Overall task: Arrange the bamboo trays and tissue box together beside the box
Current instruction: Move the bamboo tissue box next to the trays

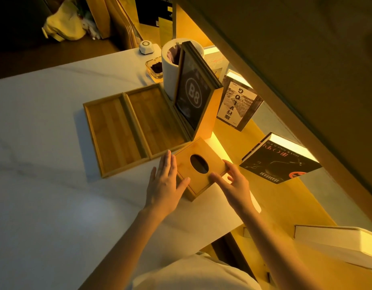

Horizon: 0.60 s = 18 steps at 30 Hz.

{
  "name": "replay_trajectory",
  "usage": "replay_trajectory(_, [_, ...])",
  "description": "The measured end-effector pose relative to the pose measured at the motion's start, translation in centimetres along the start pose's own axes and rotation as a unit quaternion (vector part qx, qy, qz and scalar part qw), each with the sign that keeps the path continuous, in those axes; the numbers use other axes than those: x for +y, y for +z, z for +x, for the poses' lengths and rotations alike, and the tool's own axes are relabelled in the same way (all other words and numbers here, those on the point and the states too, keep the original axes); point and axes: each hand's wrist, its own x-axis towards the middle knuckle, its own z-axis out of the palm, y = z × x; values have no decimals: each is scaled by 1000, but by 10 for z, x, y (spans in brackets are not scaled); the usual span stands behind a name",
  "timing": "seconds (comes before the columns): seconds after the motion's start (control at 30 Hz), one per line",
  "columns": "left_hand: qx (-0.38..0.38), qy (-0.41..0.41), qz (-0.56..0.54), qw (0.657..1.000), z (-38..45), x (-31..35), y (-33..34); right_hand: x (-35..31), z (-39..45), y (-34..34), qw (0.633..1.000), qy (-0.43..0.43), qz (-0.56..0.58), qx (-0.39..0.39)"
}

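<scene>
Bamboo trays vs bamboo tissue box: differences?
The two flat rectangular bamboo trays are shallow, open and untouched; the square bamboo tissue box is taller, closed on top with an oval hole. The left hand and right hand flank the box. Both are bamboo, on the white table.
</scene>
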Motion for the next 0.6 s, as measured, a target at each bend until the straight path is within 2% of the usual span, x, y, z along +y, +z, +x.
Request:
replay_trajectory(0.23, [-32, 63, 18, 997, 13, -18, -11, 7, -17, 16, 998, 5, -8, 69])
replay_trajectory(0.4, [-29, 68, -14, 997, 13, -18, -11, 6, -20, 18, 997, 19, -29, 68])
replay_trajectory(0.47, [2, 75, 0, 997, 9, -17, -7, 6, -22, 18, 991, -6, -105, 78])
replay_trajectory(0.53, [19, 89, 9, 996, 2, -15, -3, 7, -26, 20, 972, -79, -204, 90])
replay_trajectory(0.6, [11, 92, 16, 996, -5, -11, 1, 10, -29, 27, 948, -126, -286, 60])
